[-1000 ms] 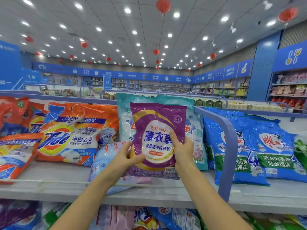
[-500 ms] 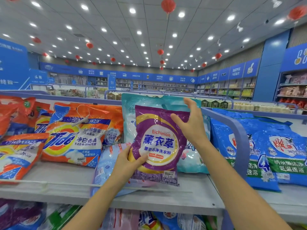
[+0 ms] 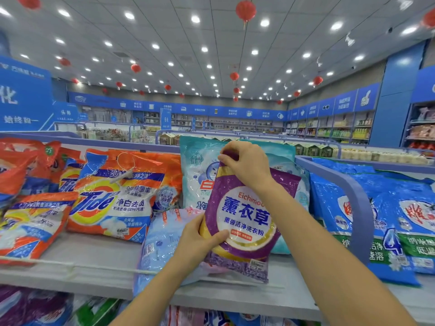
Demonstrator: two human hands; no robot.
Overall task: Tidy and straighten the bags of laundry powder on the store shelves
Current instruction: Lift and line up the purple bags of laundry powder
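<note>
nearest, at the bottom edge, more bags (image 3: pixel 94 309) show on a lower level, partly hidden under the grey shelf (image 3: pixel 89 264). two bare forearms reach up over that shelf's front edge.

the left hand (image 3: pixel 200 241) grips the lower left edge of the purple bag (image 3: pixel 244 220). its thumb lies across the front and its fingers are hidden behind. the right hand (image 3: pixel 247 165) is higher, its fingers curled over the bag's top edge and pinching it.

the purple bag stands nearly upright, a little crooked, with its bottom edge down on the shelf. it overlaps a pale blue bag (image 3: pixel 160 250) that lies flat and pokes out past the shelf's front. just behind the purple bag a teal bag (image 3: pixel 200 175) stands upright; whether the two touch i cannot tell.

to the left, orange bags (image 3: pixel 113 198) lean back in an untidy, overlapping heap. to the right, past a curved blue divider (image 3: pixel 353 198), bright blue bags (image 3: pixel 404 220) lie slanted one over another.

farther off run more aisles and wall shelves (image 3: pixel 329 130) of goods under blue signs (image 3: pixel 211 110). red lanterns (image 3: pixel 245 10) hang from the ceiling among round lights.
</note>
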